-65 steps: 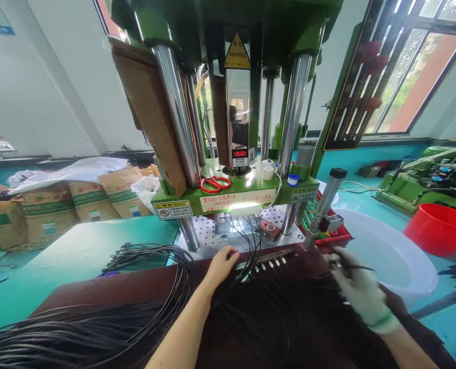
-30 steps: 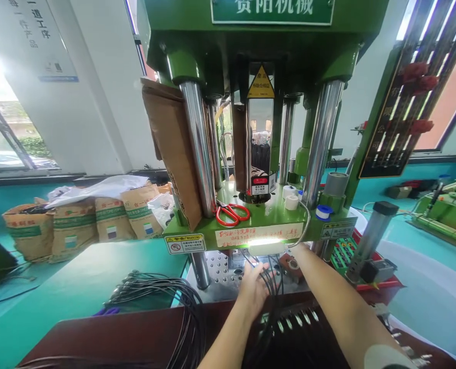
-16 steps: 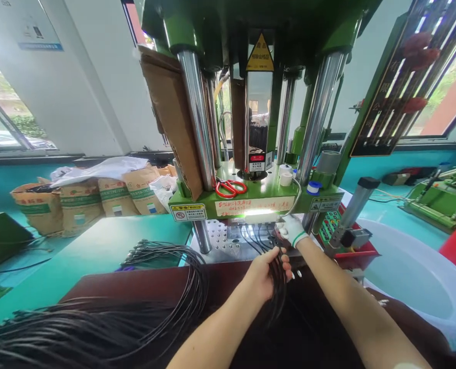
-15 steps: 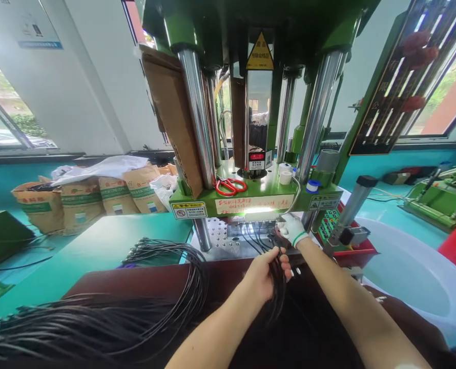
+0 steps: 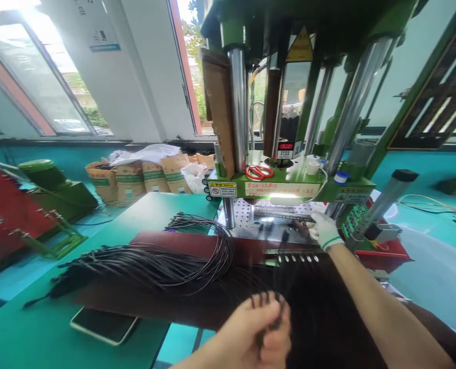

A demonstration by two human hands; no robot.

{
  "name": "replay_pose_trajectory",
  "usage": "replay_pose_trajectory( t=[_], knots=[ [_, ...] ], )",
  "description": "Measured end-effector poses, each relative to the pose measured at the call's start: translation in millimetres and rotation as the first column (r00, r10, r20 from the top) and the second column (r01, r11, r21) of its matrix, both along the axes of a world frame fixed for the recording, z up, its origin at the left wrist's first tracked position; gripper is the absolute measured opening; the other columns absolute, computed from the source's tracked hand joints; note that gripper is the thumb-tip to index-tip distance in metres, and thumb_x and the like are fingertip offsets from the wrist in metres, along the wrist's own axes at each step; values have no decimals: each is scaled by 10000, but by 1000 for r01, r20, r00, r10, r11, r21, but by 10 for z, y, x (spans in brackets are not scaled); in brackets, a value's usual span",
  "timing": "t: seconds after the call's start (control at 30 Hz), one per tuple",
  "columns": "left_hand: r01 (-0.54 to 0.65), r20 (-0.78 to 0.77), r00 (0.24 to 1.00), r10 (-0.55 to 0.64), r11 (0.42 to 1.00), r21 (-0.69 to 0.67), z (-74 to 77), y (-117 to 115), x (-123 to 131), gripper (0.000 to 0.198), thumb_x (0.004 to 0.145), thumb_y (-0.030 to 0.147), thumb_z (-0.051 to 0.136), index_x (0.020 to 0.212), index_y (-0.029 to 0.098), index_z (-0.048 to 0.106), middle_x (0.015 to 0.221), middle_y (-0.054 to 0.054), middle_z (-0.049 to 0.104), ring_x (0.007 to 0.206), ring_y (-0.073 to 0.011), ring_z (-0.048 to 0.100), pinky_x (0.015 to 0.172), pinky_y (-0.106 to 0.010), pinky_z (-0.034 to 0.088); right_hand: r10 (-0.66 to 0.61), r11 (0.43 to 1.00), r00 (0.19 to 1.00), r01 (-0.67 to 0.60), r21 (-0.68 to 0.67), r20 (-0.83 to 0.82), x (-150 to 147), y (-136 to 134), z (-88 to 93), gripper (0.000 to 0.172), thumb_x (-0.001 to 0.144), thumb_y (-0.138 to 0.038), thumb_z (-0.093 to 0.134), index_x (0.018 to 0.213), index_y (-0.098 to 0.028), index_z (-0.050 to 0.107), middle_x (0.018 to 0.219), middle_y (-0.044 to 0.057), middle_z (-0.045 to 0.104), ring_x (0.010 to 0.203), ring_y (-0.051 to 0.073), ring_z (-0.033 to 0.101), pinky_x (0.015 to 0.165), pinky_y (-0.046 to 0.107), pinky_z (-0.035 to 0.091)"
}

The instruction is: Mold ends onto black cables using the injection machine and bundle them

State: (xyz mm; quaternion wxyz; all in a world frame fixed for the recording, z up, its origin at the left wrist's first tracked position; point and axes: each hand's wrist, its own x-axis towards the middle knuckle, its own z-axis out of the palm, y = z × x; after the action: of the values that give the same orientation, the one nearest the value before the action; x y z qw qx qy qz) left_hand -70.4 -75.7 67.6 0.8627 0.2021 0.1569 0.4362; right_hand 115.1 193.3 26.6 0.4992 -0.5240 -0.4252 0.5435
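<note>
My bare left hand point(image 5: 264, 328) is closed around a bunch of thin black cables point(image 5: 277, 277), low in front of my body. The upper cable ends stand above the fist, smeared by motion. At the press bed, my right hand point(image 5: 324, 230) wears a white glove with a green cuff. Its fingers are bent beside a dark, thin piece near the metal mould point(image 5: 277, 212); what they grip is hidden. Between the hands is a metal strip point(image 5: 295, 258) with a row of bright slots. The green press point(image 5: 243, 189) stands over the mould.
A large bundle of black cables point(image 5: 143, 261) lies on the brown sheet point(image 5: 131, 302) to the left. A phone point(image 5: 103, 324) rests on the green table point(image 5: 28, 328). Red-handled scissors point(image 5: 258, 172) sit on the press ledge. A control box point(image 5: 356, 220) is at right.
My left hand has drawn back and down from the press bed with the cables. My right hand stays by the mould. The view has turned left, bringing the phone into sight.
</note>
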Motion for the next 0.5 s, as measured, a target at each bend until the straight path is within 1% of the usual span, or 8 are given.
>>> replay_pose_trajectory(
  t=[0.07,0.1,0.13,0.2,0.27,0.3,0.4,0.5],
  knots=[
    [-220,58,975,216,973,63,242,-5,-430,174,808,339,541,759,178,496,446,83,275,342,-34,200,320,-135,169,68,998,996,-67,-15,55,112,-27,-25,209,733,-313,477,905,-194,480,423,-29,479,256,55,270,282,162,165],
    [-405,89,913,397,908,103,381,38,-679,170,829,307,517,729,176,474,452,88,242,344,-31,190,314,-120,156,104,994,991,-102,-26,88,162,-42,-43,219,729,-316,471,905,-186,491,417,-28,469,255,55,260,284,164,153],
    [-584,113,811,573,797,155,513,111,-939,180,851,275,482,706,174,447,460,89,224,342,-28,193,310,-111,147,136,991,983,-133,-34,123,204,-57,-62,238,727,-323,462,914,-181,498,414,-28,460,255,57,255,285,167,145],
    [-857,114,494,862,460,231,699,331,-1447,223,897,248,383,688,171,402,475,89,220,345,-24,202,309,-106,148,194,981,961,-190,-37,199,271,-86,-99,295,726,-354,437,953,-177,498,431,-30,457,262,63,257,289,176,151],
    [-947,-48,128,991,137,290,720,620,-1873,287,919,255,312,642,181,331,466,97,190,342,-23,190,327,-120,169,244,969,928,-247,-25,281,326,-100,-122,342,707,-377,445,982,-178,490,459,-35,460,283,75,290,299,189,184],
    [-942,-180,-44,983,19,334,663,772,-2037,299,921,244,292,627,189,293,460,100,182,343,-23,198,347,-127,194,273,958,897,-287,-12,347,356,-97,-125,353,688,-371,466,980,-176,497,460,-41,453,300,84,316,310,199,216],
    [-931,-316,-159,935,-36,364,293,1187,-2317,299,915,195,296,631,214,205,455,116,185,352,-22,230,385,-147,223,314,905,722,-424,36,616,455,-49,-108,301,596,-278,560,876,-167,575,486,-26,493,435,132,463,436,252,376],
    [-901,-442,-168,881,44,431,-154,1456,-2375,301,906,115,279,656,236,163,463,131,213,360,-22,251,411,-164,250,244,859,504,-509,57,829,531,15,-103,182,529,-175,612,711,-169,628,696,34,619,722,199,565,720,324,429]
  ],
)
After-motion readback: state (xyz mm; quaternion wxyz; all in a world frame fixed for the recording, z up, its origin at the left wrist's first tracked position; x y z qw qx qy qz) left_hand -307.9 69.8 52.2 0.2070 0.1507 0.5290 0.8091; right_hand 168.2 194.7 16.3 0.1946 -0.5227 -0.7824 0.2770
